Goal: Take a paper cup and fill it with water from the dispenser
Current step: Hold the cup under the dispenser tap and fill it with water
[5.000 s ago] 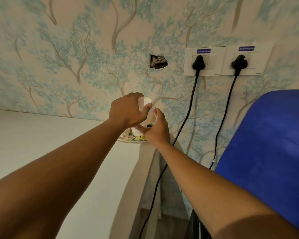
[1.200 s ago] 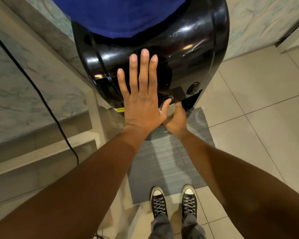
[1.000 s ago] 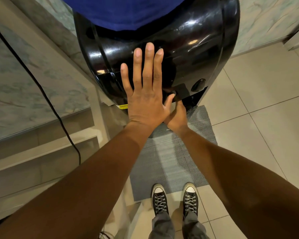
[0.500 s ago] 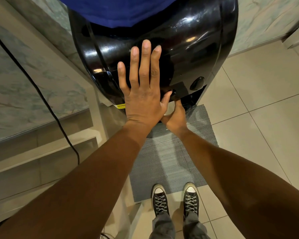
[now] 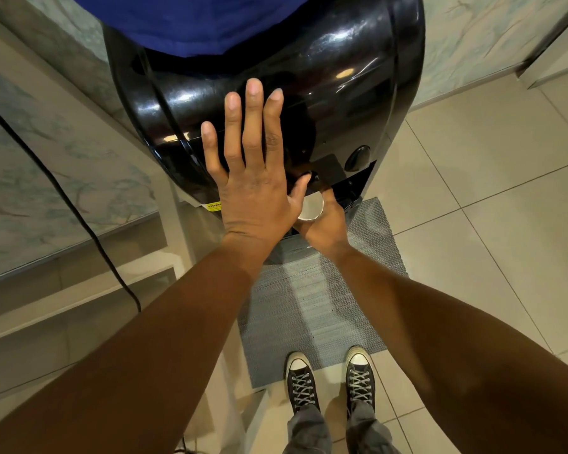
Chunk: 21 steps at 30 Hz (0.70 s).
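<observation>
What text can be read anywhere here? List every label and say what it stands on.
Yellow sticker on the lower left edge of the black water dispenser: dark print, partly hidden by the left hand and too small to read for certain.
Nothing else bears readable text: the paper cup in the right hand shows none.

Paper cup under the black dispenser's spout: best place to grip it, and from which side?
Grip the paper cup around its side wall, below the open rim, coming from the front. It sits upright under the dispenser, so top access is blocked. The right hand already wraps it that way.
</observation>
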{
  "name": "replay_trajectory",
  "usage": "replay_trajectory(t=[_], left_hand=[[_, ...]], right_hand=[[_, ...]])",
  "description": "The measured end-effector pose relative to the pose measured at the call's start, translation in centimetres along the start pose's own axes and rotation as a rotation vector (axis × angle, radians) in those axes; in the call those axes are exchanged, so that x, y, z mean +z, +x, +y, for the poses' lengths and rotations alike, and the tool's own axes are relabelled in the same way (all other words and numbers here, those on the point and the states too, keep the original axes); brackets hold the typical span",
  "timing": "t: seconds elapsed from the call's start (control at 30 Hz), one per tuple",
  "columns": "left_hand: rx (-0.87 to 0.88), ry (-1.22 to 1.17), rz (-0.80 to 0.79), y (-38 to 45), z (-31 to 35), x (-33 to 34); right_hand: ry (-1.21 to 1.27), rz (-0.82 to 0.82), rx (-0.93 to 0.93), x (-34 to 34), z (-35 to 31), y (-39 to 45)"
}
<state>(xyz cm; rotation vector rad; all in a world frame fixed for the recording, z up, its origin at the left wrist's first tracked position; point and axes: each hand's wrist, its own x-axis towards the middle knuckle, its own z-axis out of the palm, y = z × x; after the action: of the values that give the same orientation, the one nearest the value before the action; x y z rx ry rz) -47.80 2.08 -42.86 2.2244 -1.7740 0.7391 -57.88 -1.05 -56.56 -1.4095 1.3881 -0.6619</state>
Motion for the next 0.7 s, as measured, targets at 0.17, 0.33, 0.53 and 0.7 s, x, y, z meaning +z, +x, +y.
replay_trajectory(t=[0.17,0.33,0.53,0.7], left_hand=[[0.001,-0.002,0.017,0.1,-0.1,0.1],[0.003,0.017,0.024,0.1,-0.1,0.1],[-0.001,0.007,0.018,0.0,0.0,-0.1],[-0.004,0.005,0.017,0.0,0.0,-0.2]], right_hand=[[0.012,-0.014,0.012,0.1,0.5,0.1],[0.002,-0.013,0.003,0.3,1.4,0.3],[0.001,0.005,0.022,0.8,1.8,0.4],[0.014,0.039,-0.005,0.4,1.7,0.2]])
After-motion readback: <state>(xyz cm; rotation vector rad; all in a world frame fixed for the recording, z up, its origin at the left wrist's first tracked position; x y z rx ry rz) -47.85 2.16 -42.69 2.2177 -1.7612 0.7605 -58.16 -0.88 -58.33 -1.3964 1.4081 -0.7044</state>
